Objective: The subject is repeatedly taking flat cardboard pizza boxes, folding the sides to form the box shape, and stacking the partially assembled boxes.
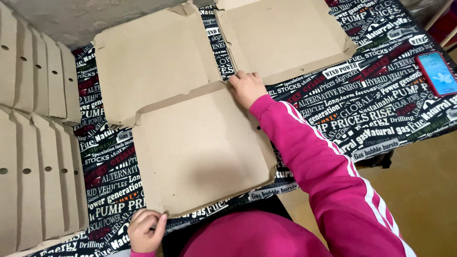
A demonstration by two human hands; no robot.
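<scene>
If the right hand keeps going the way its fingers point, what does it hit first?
Probably the second flat cardboard sheet just past the right hand; its fingertips already sit at that sheet's near edge.

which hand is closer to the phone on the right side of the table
Right. The right hand rests at the flat cardboard box's far corner, across the table from the phone; the left hand is at the near-left edge, farther away.

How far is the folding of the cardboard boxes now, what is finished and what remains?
Done: rows of folded brown cardboard boxes stand stacked at the left. In hand: a flat brown cardboard box blank lies open on the black printed tablecloth; the right hand presses its far corner, the left hand grips its near corner. Left: its walls are unfolded, and another flat blank waits behind.
</scene>
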